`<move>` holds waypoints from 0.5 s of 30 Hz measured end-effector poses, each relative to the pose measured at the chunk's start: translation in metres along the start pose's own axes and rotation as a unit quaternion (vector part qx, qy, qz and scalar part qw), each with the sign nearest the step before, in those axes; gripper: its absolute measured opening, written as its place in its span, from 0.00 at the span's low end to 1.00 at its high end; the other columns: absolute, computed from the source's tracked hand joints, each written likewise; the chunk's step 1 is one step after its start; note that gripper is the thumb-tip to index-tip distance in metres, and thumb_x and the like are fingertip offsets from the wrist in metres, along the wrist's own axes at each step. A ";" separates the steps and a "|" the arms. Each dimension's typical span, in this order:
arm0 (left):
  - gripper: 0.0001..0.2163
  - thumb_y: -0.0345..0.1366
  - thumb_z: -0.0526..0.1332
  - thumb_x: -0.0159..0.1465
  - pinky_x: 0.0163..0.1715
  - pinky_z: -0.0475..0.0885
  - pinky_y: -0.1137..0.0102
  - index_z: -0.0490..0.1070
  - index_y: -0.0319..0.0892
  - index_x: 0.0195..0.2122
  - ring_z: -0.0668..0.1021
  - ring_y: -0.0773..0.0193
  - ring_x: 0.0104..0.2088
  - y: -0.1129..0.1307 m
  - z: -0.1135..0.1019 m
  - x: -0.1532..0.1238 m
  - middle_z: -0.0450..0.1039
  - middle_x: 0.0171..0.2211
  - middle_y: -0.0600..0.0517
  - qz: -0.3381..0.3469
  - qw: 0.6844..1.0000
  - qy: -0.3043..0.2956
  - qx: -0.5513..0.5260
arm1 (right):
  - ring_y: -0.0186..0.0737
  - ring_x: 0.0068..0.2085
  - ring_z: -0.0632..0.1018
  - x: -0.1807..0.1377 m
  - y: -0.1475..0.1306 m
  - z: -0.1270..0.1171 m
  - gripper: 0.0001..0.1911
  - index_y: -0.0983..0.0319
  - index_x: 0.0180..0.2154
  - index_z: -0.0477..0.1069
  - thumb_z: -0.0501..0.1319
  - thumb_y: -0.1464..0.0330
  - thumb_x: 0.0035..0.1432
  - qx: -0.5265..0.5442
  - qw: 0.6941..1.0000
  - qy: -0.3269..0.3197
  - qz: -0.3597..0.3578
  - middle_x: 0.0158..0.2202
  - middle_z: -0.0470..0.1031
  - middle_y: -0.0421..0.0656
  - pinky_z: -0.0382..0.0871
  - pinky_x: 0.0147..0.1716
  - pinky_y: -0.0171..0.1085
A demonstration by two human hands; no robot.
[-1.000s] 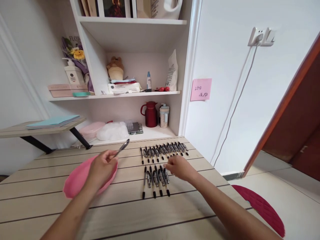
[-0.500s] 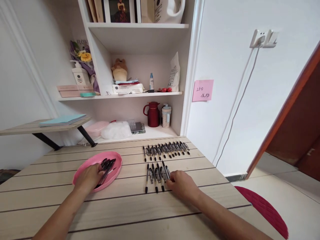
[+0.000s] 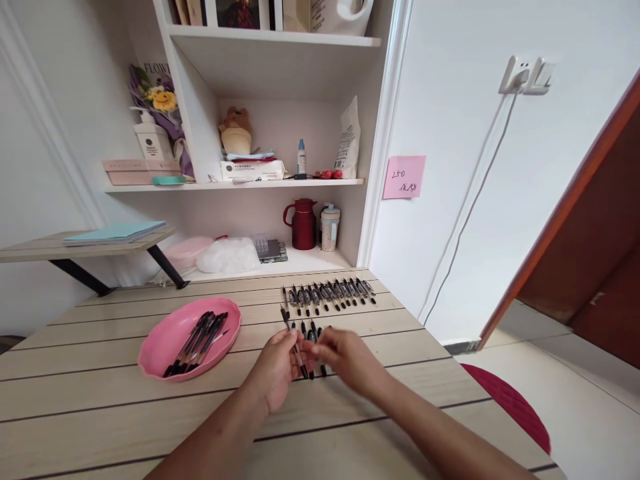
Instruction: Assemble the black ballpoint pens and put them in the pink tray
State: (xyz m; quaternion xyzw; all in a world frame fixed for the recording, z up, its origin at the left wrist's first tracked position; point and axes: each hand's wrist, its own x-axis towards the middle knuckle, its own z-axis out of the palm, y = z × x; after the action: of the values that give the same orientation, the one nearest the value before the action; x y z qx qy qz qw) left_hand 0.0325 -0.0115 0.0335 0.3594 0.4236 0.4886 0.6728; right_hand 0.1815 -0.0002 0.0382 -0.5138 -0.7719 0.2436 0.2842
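Note:
My left hand (image 3: 274, 368) holds a black-capped clear pen (image 3: 293, 339) upright and slightly tilted, pinched between thumb and fingers. Close against it on the right is my right hand (image 3: 353, 363), its fingers curled and blurred; whether they touch the pen I cannot tell. Behind and partly under both hands lies a short row of pens (image 3: 313, 330) on the table. Farther back runs a longer row of similar pens (image 3: 327, 293), side by side. To the left, a pink scalloped dish (image 3: 155, 347) holds a bundle of black pens (image 3: 200, 340).
The striped wooden table (image 3: 100, 400) meets a white shelf unit (image 3: 235, 187) holding a red jug (image 3: 303, 225) and a pale cup (image 3: 329, 228). A small raised stand (image 3: 35, 250) bears blue papers (image 3: 117, 232) at left. A red round seat (image 3: 510, 407) is at right.
My left hand has left the pink dish and moved right, carrying a pen to the short row. My right hand has shifted slightly left toward it. The view has tilted a little.

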 end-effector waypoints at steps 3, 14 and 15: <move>0.07 0.41 0.55 0.58 0.17 0.62 0.76 0.60 0.43 0.30 0.68 0.71 0.16 -0.004 -0.003 0.005 0.61 0.17 0.59 -0.037 0.998 0.008 -0.042 | 0.35 0.28 0.70 0.015 0.027 -0.016 0.03 0.62 0.29 0.65 0.55 0.68 0.51 -0.067 0.988 0.092 0.107 0.27 0.72 0.42 0.55 0.26 0.31; 0.14 0.49 0.54 0.56 0.12 0.41 0.80 0.61 0.42 0.31 0.51 0.79 0.11 -0.026 -0.010 0.008 0.56 0.16 0.62 -0.015 0.998 -0.028 0.058 | 0.36 0.30 0.71 0.009 0.048 0.012 0.13 0.64 0.34 0.63 0.54 0.80 0.42 -0.168 0.976 0.022 0.140 0.28 0.72 0.44 0.52 0.26 0.32; 0.14 0.49 0.54 0.56 0.11 0.42 0.80 0.61 0.42 0.31 0.51 0.79 0.11 -0.026 -0.010 0.008 0.56 0.16 0.62 -0.015 0.997 -0.031 0.069 | 0.36 0.30 0.70 0.007 0.048 0.007 0.14 0.64 0.33 0.63 0.55 0.81 0.41 -0.160 0.977 0.012 0.138 0.27 0.72 0.44 0.52 0.26 0.32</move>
State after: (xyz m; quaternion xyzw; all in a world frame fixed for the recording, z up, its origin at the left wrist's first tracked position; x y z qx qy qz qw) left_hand 0.0340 -0.0102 0.0049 0.4141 0.4405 0.4363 0.6664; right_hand 0.2060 0.0226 0.0026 -0.6574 -0.7188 0.1478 0.1713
